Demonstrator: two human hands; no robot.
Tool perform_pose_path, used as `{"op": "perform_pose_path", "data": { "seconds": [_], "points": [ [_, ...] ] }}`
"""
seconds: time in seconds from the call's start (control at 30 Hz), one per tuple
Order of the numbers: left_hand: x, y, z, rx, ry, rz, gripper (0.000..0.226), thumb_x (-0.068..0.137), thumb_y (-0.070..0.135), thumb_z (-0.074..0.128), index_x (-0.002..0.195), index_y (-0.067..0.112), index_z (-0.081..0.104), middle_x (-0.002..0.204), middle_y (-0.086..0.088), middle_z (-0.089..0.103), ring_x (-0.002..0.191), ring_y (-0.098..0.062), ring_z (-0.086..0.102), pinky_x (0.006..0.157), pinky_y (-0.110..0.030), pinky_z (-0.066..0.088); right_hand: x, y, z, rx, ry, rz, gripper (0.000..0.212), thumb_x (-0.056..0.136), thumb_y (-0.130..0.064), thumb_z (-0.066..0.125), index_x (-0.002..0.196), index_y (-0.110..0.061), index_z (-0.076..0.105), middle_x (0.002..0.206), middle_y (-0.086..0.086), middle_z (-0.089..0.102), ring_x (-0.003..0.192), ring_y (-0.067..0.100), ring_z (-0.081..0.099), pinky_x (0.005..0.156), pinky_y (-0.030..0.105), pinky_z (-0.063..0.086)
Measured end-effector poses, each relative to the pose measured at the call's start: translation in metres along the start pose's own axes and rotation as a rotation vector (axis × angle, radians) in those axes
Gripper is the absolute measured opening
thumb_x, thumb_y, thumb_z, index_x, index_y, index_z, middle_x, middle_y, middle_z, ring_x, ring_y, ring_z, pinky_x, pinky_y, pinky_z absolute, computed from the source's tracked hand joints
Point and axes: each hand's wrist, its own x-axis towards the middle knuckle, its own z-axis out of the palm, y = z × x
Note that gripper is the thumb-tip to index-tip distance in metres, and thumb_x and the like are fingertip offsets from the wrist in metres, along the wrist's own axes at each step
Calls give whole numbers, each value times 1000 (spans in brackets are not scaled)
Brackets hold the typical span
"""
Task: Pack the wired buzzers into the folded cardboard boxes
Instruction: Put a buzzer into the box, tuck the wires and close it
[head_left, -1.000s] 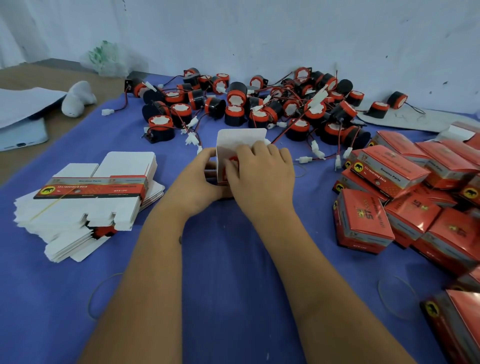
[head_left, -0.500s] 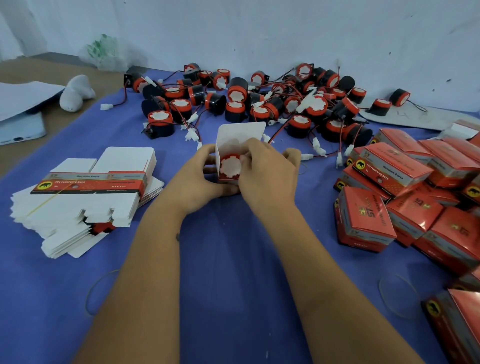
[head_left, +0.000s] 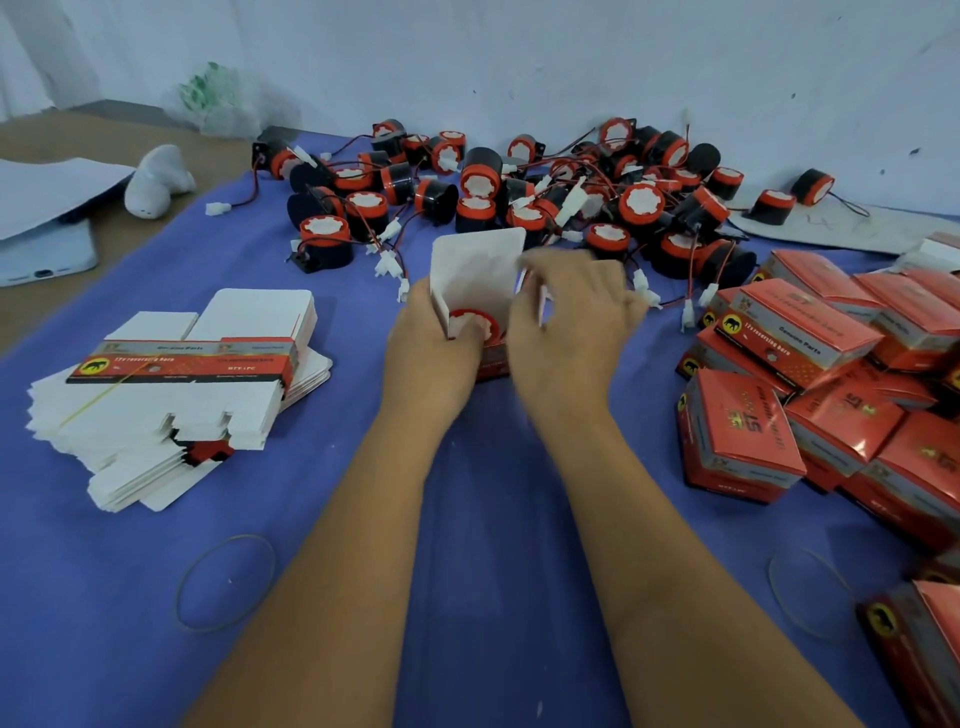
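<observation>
An open cardboard box (head_left: 475, 265) stands in the middle of the blue cloth, its white lid flap upright. Inside it sits a buzzer (head_left: 474, 323), red ring and white face showing. My left hand (head_left: 436, 348) grips the box's left side, thumb on the buzzer. On the box's right side my right hand (head_left: 569, 322) is motion-blurred, its fingers at the right side flap; I cannot tell whether it grips it. A heap of loose black-and-red wired buzzers (head_left: 545, 197) lies behind the box.
A banded stack of flat unfolded boxes (head_left: 176, 384) lies at the left. Packed red boxes (head_left: 831, 384) pile up at the right. Rubber bands (head_left: 226, 582) lie on the near cloth. A white object (head_left: 156, 179) and papers sit at the far left, a wall behind.
My right hand has lifted off the buzzer and shifted to the box's right side. The buzzer's face now shows inside the box. The left hand still holds the box.
</observation>
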Motion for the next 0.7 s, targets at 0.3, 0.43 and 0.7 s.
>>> {"op": "perform_pose_path", "data": {
  "seconds": [0.3, 0.43, 0.7],
  "points": [
    [3, 3, 1, -48, -97, -92, 41, 95, 13, 52, 128, 35, 45, 101, 21, 57, 93, -1, 56, 66, -16, 41, 32, 24, -21, 976, -277, 699, 24, 91, -6, 52, 111, -7, 65, 51, 0, 45, 50, 13, 36, 55, 26, 33],
    [2, 3, 2, -47, -81, -82, 47, 94, 12, 50, 137, 31, 42, 110, 14, 58, 95, -3, 55, 67, -18, 42, 27, 11, -22, 1050, -401, 490, 36, 84, -20, 37, 69, -10, 69, 61, 5, 64, 65, 20, 48, 69, 28, 42],
    [5, 0, -1, -44, -135, -58, 45, 96, 11, 50, 136, 32, 45, 104, 19, 61, 92, 2, 59, 58, -5, 43, 27, 6, -14, 332, -496, 188, 23, 87, -16, 67, 95, -37, 64, 82, -19, 65, 104, 15, 60, 102, 49, 40]
  ]
}}
